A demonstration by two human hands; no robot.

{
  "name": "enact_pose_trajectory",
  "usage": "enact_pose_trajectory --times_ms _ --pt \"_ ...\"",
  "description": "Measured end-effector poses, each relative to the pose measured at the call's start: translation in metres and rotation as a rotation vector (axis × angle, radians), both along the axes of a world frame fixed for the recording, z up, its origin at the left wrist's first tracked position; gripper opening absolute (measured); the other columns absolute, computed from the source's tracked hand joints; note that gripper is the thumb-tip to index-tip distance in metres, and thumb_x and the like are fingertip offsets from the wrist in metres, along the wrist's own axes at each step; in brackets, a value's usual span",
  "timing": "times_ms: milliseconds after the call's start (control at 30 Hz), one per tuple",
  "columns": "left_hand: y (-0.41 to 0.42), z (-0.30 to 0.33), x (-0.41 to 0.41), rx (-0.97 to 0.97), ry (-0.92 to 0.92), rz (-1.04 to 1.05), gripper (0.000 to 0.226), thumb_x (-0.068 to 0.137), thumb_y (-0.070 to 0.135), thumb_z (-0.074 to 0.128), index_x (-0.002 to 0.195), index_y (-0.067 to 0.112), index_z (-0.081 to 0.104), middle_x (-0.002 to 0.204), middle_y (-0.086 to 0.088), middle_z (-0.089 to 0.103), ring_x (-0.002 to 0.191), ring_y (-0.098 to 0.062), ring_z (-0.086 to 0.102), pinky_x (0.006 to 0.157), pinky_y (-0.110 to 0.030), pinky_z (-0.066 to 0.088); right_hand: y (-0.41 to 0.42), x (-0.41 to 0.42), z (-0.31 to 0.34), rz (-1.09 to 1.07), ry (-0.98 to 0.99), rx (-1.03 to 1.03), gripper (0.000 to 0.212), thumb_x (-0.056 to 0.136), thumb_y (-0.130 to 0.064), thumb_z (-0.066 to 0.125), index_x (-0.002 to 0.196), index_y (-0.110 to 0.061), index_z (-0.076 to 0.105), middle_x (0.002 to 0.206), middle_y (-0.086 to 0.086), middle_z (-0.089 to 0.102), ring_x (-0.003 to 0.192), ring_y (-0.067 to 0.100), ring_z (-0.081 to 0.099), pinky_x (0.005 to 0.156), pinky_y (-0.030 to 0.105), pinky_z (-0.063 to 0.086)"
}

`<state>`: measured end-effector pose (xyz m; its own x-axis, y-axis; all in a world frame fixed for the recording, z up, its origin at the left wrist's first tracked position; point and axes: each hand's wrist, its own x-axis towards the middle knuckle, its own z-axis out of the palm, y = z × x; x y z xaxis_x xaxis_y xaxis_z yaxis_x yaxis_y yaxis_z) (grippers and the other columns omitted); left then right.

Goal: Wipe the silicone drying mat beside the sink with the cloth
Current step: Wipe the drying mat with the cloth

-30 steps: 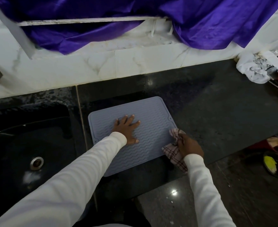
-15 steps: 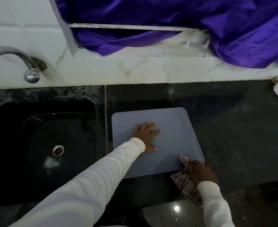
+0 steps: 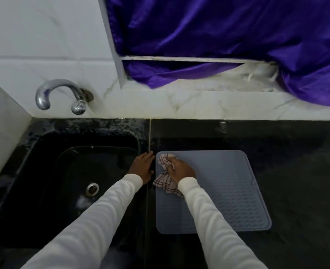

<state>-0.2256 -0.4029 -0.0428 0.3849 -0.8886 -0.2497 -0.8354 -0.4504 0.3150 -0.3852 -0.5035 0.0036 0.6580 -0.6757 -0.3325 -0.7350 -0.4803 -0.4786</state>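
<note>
Grey ribbed silicone drying mat (image 3: 218,191): flat on our dark worktop (image 3: 296,181), right of the sink (image 3: 63,181). Our right hand (image 3: 180,169) grips the checked cloth (image 3: 165,176) at its far-left corner. Our left hand (image 3: 141,166), fingers flat, rests just beside the mat.

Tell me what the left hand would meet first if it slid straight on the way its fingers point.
Probably only bare counter: the left hand lies flat between sink and mat, fingers pointing toward the white tiled wall, the first obstacle.
</note>
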Motion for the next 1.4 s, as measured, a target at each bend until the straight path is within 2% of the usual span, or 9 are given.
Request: enact_pose_trajectory --times_ms 300,367,500,600,967,1100,1200,1300,1400 --pt "-0.008 0.003 0.005 -0.014 0.049 -0.111 0.079 0.082 0.039 0.062 0.152 0.028 0.025 0.159 0.01 0.02 0.148 -0.022 0.009 0.12 -0.047 0.009 -0.014 0.059 -0.016 0.117 0.078 -0.157 0.046 0.101 -0.048 0.025 0.132 -0.028 0.053 0.13 0.003 0.056 0.11 0.026 0.059 0.086 0.033 0.046" --pt "-0.007 0.004 0.004 -0.028 0.029 -0.114 0.08 0.083 0.041 0.061 0.152 0.027 0.024 0.16 0.009 0.019 0.149 -0.02 0.009 0.12 -0.046 0.006 -0.014 0.062 -0.017 0.174 0.109 -0.207 0.045 0.103 -0.043 0.022 0.136 -0.025 0.047 0.133 0.003 0.055 0.11 0.026 0.059 0.084 0.032 0.045" --pt "-0.001 0.002 0.004 -0.063 0.049 -0.087 0.081 0.085 0.041 0.063 0.153 0.029 0.021 0.16 0.012 0.018 0.148 -0.016 0.009 0.119 -0.043 0.001 -0.02 0.053 -0.008 0.399 0.155 -0.156 0.048 0.104 -0.033 0.027 0.15 -0.018 0.028 0.152 0.008 0.035 0.131 0.029 0.044 0.105 0.041 0.041" --pt "-0.001 0.0 0.003 -0.09 0.142 -0.013 0.083 0.084 0.032 0.069 0.153 0.031 0.023 0.159 0.015 0.02 0.149 -0.014 0.01 0.118 -0.041 -0.003 -0.022 0.042 -0.004 0.51 0.126 -0.152 0.05 0.102 -0.031 0.037 0.15 -0.019 0.029 0.155 0.007 0.03 0.139 0.025 0.035 0.112 0.034 0.032" --pt "-0.005 0.013 0.004 0.056 0.013 -0.099 0.071 0.092 0.023 0.05 0.154 0.027 0.016 0.162 0.012 0.011 0.149 -0.013 0.005 0.119 -0.047 -0.003 0.029 0.017 -0.002 0.474 0.317 -0.18 0.063 0.102 -0.022 0.04 0.152 -0.004 0.007 0.155 0.02 0.024 0.132 0.035 0.041 0.106 0.043 0.039" --pt "-0.007 0.019 0.001 0.127 -0.009 -0.118 0.068 0.095 0.038 0.046 0.155 0.027 0.014 0.163 0.011 0.006 0.15 -0.014 0.003 0.119 -0.048 -0.004 0.055 -0.01 0.001 0.411 0.357 -0.221 0.04 0.098 -0.021 0.047 0.138 -0.014 0.044 0.133 0.016 0.053 0.112 0.037 0.057 0.088 0.042 0.049" --pt "-0.011 0.023 -0.003 0.188 -0.019 -0.127 0.079 0.092 0.055 0.045 0.155 0.025 0.01 0.163 0.008 0.001 0.15 -0.017 -0.001 0.119 -0.049 -0.006 0.075 -0.021 -0.006 0.29 0.365 -0.205 0.035 0.092 -0.024 0.057 0.125 -0.013 0.058 0.121 0.016 0.06 0.1 0.033 0.063 0.079 0.035 0.05" --pt "-0.009 0.022 -0.008 0.225 -0.069 -0.167 0.097 0.084 0.067 0.05 0.156 0.02 0.006 0.163 0.004 -0.002 0.15 -0.022 -0.001 0.119 -0.051 -0.005 0.09 -0.025 -0.029 0.292 0.373 -0.246 0.049 0.037 -0.032 0.095 0.076 -0.007 0.077 0.074 0.012 0.071 0.051 0.019 0.065 0.041 0.022 0.047" --pt "-0.008 0.024 -0.014 0.247 -0.124 -0.171 0.095 0.086 0.059 0.054 0.155 0.018 0.004 0.163 0.001 -0.004 0.15 -0.024 -0.001 0.119 -0.052 -0.003 0.108 -0.035 -0.051 0.347 0.388 -0.211 0.052 0.034 -0.043 0.091 0.072 -0.012 0.076 0.075 0.009 0.072 0.048 0.017 0.063 0.036 0.023 0.045"
